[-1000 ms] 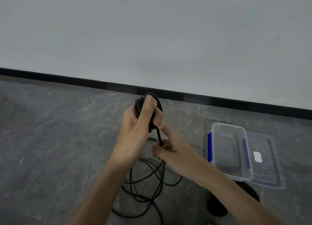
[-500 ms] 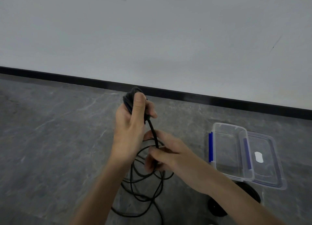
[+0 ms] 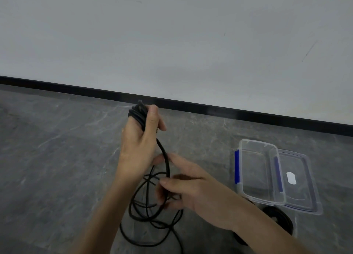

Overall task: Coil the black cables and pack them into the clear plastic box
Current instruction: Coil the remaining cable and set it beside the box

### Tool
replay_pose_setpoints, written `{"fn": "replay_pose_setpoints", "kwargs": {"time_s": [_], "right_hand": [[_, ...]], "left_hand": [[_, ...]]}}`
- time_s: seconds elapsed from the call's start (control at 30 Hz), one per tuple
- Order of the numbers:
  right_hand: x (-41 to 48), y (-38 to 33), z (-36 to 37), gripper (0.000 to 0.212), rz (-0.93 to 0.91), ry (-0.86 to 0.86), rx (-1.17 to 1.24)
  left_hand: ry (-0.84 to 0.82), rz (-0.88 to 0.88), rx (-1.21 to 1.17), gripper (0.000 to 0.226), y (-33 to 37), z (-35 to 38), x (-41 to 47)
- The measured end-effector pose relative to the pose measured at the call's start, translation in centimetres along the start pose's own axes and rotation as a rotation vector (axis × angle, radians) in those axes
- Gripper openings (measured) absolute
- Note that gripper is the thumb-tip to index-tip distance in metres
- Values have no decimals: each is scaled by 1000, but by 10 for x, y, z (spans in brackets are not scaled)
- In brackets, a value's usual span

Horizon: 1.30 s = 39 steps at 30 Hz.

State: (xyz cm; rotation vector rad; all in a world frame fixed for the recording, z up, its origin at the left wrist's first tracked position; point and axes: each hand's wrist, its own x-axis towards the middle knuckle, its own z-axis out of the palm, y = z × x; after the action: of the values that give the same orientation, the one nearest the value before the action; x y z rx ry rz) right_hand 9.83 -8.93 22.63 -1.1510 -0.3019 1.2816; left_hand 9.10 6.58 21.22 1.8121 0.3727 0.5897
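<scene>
My left grip [image 3: 139, 143] is closed around the coil [image 3: 138, 112] I am winding, thumb laid over the loops and held up in front of me. My right grip [image 3: 191, 187], lower down, has its fingers curled round the free run of the black cable [image 3: 166, 158], which drops from the coil into a loose tangle [image 3: 145, 215] on the floor [image 3: 57, 158]. The clear plastic box [image 3: 257, 142] sits open on the floor to my right, well apart from my hands, with its lid [image 3: 301, 187] lying against its far side. It looks to have nothing in it. What seems to be another coiled cable [image 3: 277, 217] lies just in front of it, partly hidden by my forearm. By my reckoning I am partway through the coiling. The slack on the floor crosses itself in several places, so pulling the next length up quickly could draw a crossing tight into a knot or drag the whole tangle along. The loops under my thumb are stacked narrowly, and if I loosen that thumb to take a new turn they could spring apart. A coil wound too wide may also not fit the box.
</scene>
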Motion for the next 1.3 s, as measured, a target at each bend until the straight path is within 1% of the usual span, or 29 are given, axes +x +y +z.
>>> {"fn": "replay_pose_setpoints", "kwargs": {"time_s": [0.07,0.17,0.23,0.3,0.4,0.47,0.53,0.57,0.6,0.67,0.73,0.8,0.83,0.9,0.97,1.03,1.13,1.17,1.23,1.3], "right_hand": [[0,-1,-2,31,-21,37,-40],[-1,-4,-5,23,-83,181,-51],[-2,-2,-6,22,-70,231,-40],[-1,0,-5,23,-26,251,-68],[-3,-1,-2,26,35,224,-59],[-4,-2,0,27,33,219,-48],[-3,-2,1,27,-2,259,-82],[-2,-1,-1,27,-46,304,-163],[-1,0,-2,28,-117,356,-295],[0,2,-4,32,-283,421,-623],[0,5,-8,35,-410,444,-905],[-1,7,-16,34,-498,464,-1099],[0,6,-21,31,-533,476,-1157],[1,1,-32,30,-610,504,-1198],[2,-5,-43,30,-680,513,-1138],[3,-9,-53,27,-712,508,-1032],[6,-11,-64,25,-751,492,-913],[7,-11,-66,24,-761,479,-877],[10,-11,-68,22,-764,448,-819],[12,-10,-69,20,-731,423,-766]], "left_hand": [[8,-21,28,51,-4,-5,2],[-3,-55,78,51,-12,-10,4],[-26,-42,128,51,-13,-10,3],[-42,-14,195,50,-10,-9,2],[-29,4,224,50,-4,-7,2],[-10,-2,220,51,-2,-7,3],[-12,-8,231,50,-3,-8,3],[-31,-9,254,50,-4,-8,2],[-58,-13,289,50,-5,-8,2],[-140,-44,396,58,-9,-5,-1],[-272,-89,505,70,-12,-2,-3],[-457,-167,520,77,-13,1,-7],[-548,-231,484,78,-11,1,-8],[-699,-378,334,80,-7,3,-12],[-823,-464,190,83,-1,5,-15],[-913,-479,99,84,8,7,-17],[-978,-452,-34,81,19,10,-20],[-984,-448,-91,77,21,11,-20],[-972,-466,-198,62,23,11,-19],[-952,-492,-274,53,25,10,-19]]}}
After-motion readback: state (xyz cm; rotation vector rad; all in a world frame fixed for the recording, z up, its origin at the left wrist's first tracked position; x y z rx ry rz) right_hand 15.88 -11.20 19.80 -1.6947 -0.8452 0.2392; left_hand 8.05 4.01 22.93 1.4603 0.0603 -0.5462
